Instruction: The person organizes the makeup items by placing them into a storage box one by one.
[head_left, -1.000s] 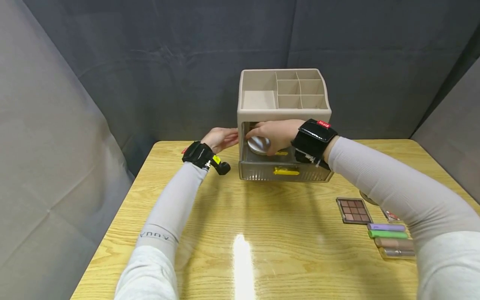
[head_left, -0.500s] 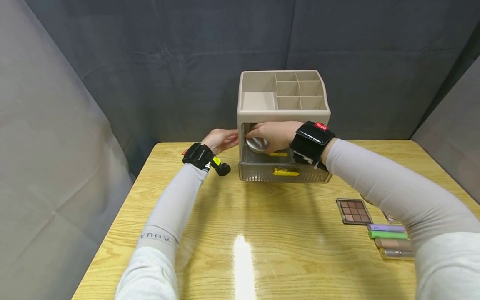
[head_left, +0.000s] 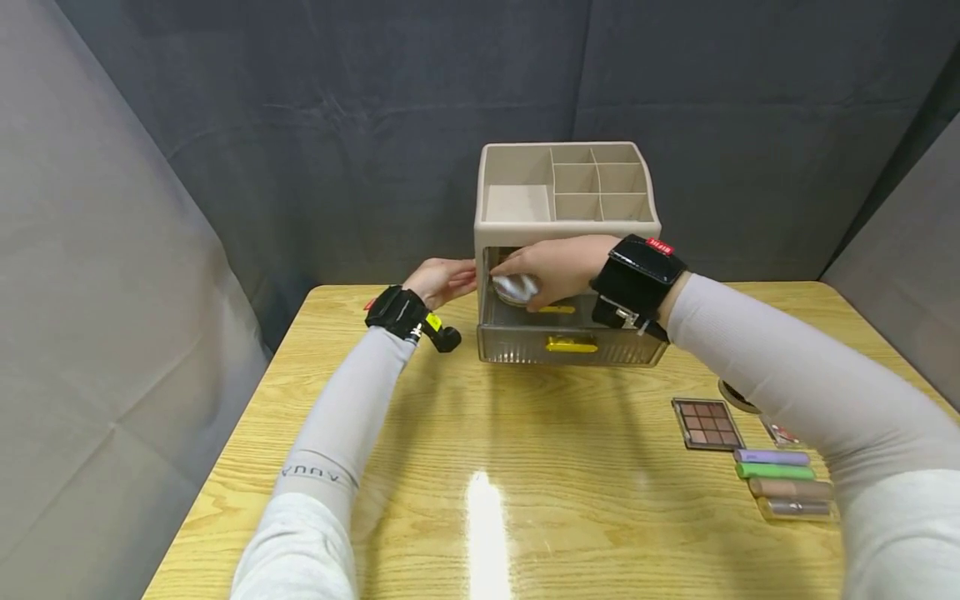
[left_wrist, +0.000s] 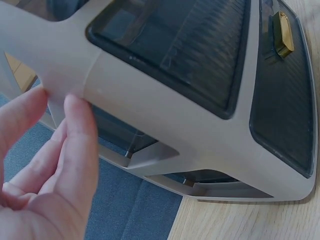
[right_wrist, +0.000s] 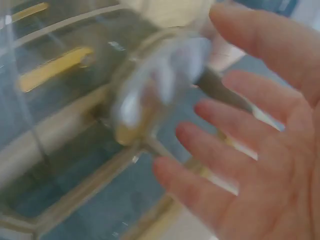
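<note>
A beige organizer (head_left: pixel 567 227) with top compartments and two smoky drawers stands at the table's far side. My left hand (head_left: pixel 446 277) rests with straight fingers against its left wall; the left wrist view shows my left hand (left_wrist: pixel 55 165) touching the beige frame (left_wrist: pixel 165 120). My right hand (head_left: pixel 555 267) reaches into the pulled-out upper drawer (head_left: pixel 557 309), over a round silver compact (head_left: pixel 514 287) that sits tilted. In the right wrist view my right hand (right_wrist: pixel 250 150) has its fingers spread, and the blurred compact (right_wrist: pixel 150 85) lies just off the fingertips.
On the wooden table (head_left: pixel 525 450) at the right lie an eyeshadow palette (head_left: pixel 707 422), a purple tube (head_left: pixel 772 456), a green tube (head_left: pixel 775 471), two beige tubes (head_left: pixel 791 487) and a small round item (head_left: pixel 737 396). The lower drawer (head_left: pixel 572 343) is closed. Grey curtains surround the table.
The compact has gone from flat under my right hand to tilted, a little deeper in the upper drawer. My right wrist has risen slightly. The left hand has stayed put.
</note>
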